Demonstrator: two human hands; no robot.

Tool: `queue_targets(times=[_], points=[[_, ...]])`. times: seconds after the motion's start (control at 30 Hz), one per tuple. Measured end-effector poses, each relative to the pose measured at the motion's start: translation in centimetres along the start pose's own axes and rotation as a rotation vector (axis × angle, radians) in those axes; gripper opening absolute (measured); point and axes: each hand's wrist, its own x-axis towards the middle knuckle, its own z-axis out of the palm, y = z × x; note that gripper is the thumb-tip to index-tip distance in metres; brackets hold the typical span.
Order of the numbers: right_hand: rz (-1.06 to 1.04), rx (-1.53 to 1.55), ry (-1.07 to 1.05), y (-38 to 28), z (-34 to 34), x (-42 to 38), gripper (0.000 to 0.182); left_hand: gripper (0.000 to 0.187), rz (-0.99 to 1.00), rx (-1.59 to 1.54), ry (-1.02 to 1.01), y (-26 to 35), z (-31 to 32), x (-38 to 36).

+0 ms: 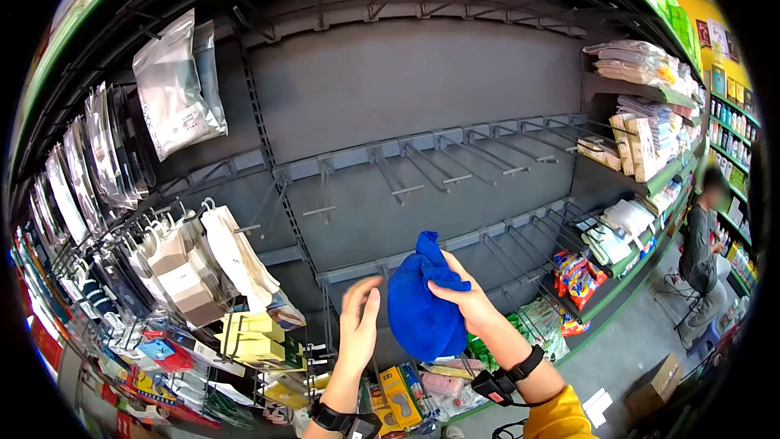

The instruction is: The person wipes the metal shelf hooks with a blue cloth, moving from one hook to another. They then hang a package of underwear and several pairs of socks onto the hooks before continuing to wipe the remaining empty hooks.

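Note:
A crumpled blue cloth hangs from my right hand, whose fingers and thumb are closed on its upper right part. Just left of the cloth is my left hand, with its fingers apart and slightly curled, holding nothing. Both hands are raised in front of a dark shelf rack with rows of metal hooks.
Packaged socks and bagged garments hang at the left. Yellow packs lie below the hands. Shelves at the right hold folded textiles and orange bags. A person sits at the far right, near a cardboard box.

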Motion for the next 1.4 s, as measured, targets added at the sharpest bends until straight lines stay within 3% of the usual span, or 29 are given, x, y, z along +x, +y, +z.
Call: queue_targets(times=[0.07, 0.1, 0.17, 0.33, 0.43, 0.5, 0.57, 0.6, 0.7, 0.77, 0.8, 0.83, 0.9, 0.93, 1.0, 1.03, 1.1, 1.17, 1.23, 1.3, 1.37, 1.4], points=[[-0.009, -0.024, 0.022, 0.3, 0.7, -1.5, 0.053, 0.038, -0.18, -0.211, -0.224, 0.5, -0.7, -1.3], [-0.017, -0.049, 0.032, 0.5, 0.9, -2.1, 0.051, 0.032, -0.279, -0.284, -0.285, 0.9, -0.9, -2.1], [-0.017, -0.058, 0.033, 1.3, 1.0, -3.1, 0.049, 0.03, -0.232, -0.392, -0.352, 2.8, -0.6, -3.3], [0.033, -0.11, 0.065, 1.9, 2.0, -5.0, 0.046, 0.055, -0.114, -0.386, -0.458, 2.2, -1.2, -5.0], [0.003, -0.221, 0.071, 2.4, 2.0, -5.6, 0.044, 0.057, -0.153, -0.441, -0.427, 1.7, -2.0, -6.2], [0.038, -0.471, 0.03, 2.8, 1.8, -6.2, 0.042, 0.05, -0.234, -0.508, -0.419, 1.5, -2.8, -6.3], [0.023, -0.505, -0.012, 2.2, 2.7, -6.6, 0.043, 0.044, -0.158, -0.332, -0.276, 0.6, -2.8, -5.7], [0.078, -0.56, -0.076, 1.7, 3.1, -6.6, 0.044, 0.04, -0.165, -0.39, -0.209, 1.4, -2.4, -5.4], [0.076, -0.655, -0.168, 1.1, 3.0, -6.1, 0.048, 0.051, -0.142, -0.514, -0.301, 3.9, -2.9, -4.6], [0.15, -0.816, -0.194, 0.1, 2.6, -5.8, 0.048, 0.048, 0.07, -0.131, -0.306, 2.6, -3.6, -4.0], [0.039, -0.855, -0.172, 0.5, 2.3, -5.8, 0.047, 0.036, -0.185, -0.175, -0.399, 2.6, -4.0, -4.0], [0.059, -0.867, -0.22, 0.3, 1.9, -5.5, 0.045, 0.028, -0.279, -0.105, -0.399, 2.1, -4.3, -3.9], [-0.009, -0.725, -0.2, 1.1, 1.5, -5.3, 0.048, 0.022, 0.061, 0.115, -0.251, 2.0, -3.7, -3.7], [0.027, -0.594, -0.178, 1.3, 1.2, -5.3, 0.049, 0.022, 0.07, 0.125, -0.238, 1.9, -3.5, -3.6], [0.128, -0.299, -0.148, 2.3, 0.3, -5.1, 0.053, 0.019, 0.039, -0.229, -0.187, 1.7, -3.1, -3.4], [0.192, -0.191, -0.158, 2.4, 0.1, -5.1, 0.056, 0.016, -0.094, -0.296, -0.175, 2.5, -2.9, -3.6], [0.258, -0.109, -0.189, 4.0, -1.3, -4.8, 0.063, 0.015, -0.371, -0.39, -0.146, 2.8, -2.7, -3.8], [0.306, -0.088, -0.224, 3.6, -1.2, -5.3, 0.073, 0.015, -0.454, -0.336, -0.165, 3.7, -2.3, -3.6], [0.447, -0.022, -0.298, 3.6, -1.5, -5.5, 0.08, 0.016, -0.267, -0.196, -0.203, 3.3, -1.8, -3.6], [0.542, -0.092, -0.415, 4.6, -2.1, -5.3, 0.068, 0.018, -0.208, -0.185, -0.211, 4.2, -0.9, -3.6], [0.577, -0.28, -0.358, 5.7, -1.8, -4.9, 0.055, 0.022, -0.214, -0.023, -0.186, 1.9, -2.1, -4.2], [0.562, -0.278, -0.347, 5.8, -1.7, -4.8, 0.055, 0.026, -0.229, -0.094, -0.136, 2.4, -1.8, -3.6]])
